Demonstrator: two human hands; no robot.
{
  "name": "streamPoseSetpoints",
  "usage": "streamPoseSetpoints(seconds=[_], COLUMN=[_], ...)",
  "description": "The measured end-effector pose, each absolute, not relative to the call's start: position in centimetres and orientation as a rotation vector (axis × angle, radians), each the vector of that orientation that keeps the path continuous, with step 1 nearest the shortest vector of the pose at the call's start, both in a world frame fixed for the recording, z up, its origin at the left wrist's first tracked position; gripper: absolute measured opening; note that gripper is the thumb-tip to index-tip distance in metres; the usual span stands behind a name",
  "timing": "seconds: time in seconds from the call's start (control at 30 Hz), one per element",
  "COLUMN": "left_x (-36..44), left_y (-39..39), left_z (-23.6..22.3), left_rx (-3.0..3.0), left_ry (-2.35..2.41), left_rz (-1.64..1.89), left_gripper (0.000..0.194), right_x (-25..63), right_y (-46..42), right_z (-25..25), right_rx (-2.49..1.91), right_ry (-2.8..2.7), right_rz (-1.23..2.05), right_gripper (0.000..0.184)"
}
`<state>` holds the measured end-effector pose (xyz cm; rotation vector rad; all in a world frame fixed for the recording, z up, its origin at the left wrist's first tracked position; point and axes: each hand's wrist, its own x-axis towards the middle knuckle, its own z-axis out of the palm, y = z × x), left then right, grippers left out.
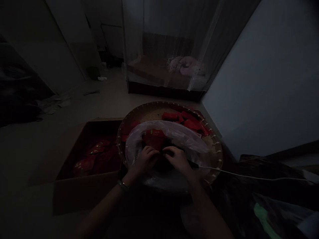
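The scene is very dark. My left hand (147, 158), a bracelet on its wrist, is closed with its fingers curled inward. Facing it, my right hand (175, 159) is closed too, fingertips bent close to those of the left. Shadow hides what lies between the fingertips. Just beyond them a red packet (155, 136) with small markings rests within a clear plastic sheet or bag (194, 141). Both hands are over this plastic, which lies in a round woven bamboo tray (147, 113). Further red packets (191, 123) lie along the tray's far right side.
Left of the tray stands an open cardboard box (74, 186) holding red packets (86, 164). A white cable (239, 173) runs rightward from a dark object beside my right hand. Beyond are a netted bed (154, 71) and a pale wall (264, 76). Dark bags (269, 176) lie at right.
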<state>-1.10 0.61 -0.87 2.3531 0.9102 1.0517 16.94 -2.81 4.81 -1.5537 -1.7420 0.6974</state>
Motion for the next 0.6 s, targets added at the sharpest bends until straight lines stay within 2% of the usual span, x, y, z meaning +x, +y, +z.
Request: streamPoseSetpoints(seconds=[0.1, 0.23, 0.43, 0.5, 0.6], left_x=[-1.39, -1.6, -1.66, -1.61, -1.5], left_y=[0.58, 0.37, 0.62, 0.8, 0.9], left_z=[-0.46, -0.01, -0.32, -0.58, -0.8], left_rx=[2.425, 2.401, 2.328, 2.333, 2.323], left_ry=[0.915, 0.92, 0.943, 0.93, 0.911], left_rz=[1.026, 0.998, 1.073, 1.061, 1.039], left_gripper=[0.018, 0.027, 0.014, 0.014, 0.017], right_x=[16.76, 16.77, 17.47, 17.42, 16.93], right_y=[-2.78, -2.7, -2.67, -2.74, -2.87], right_z=[4.88, 4.5, 4.34, 4.28, 3.94], right_rx=[-1.557, -1.528, -1.522, -1.491, -1.443], right_ry=[-1.718, -1.686, -1.591, -1.669, -1.811], right_rz=[0.723, 0.692, 0.605, 0.573, 0.723], right_gripper=[0.013, 0.014, 0.019, 0.026, 0.039])
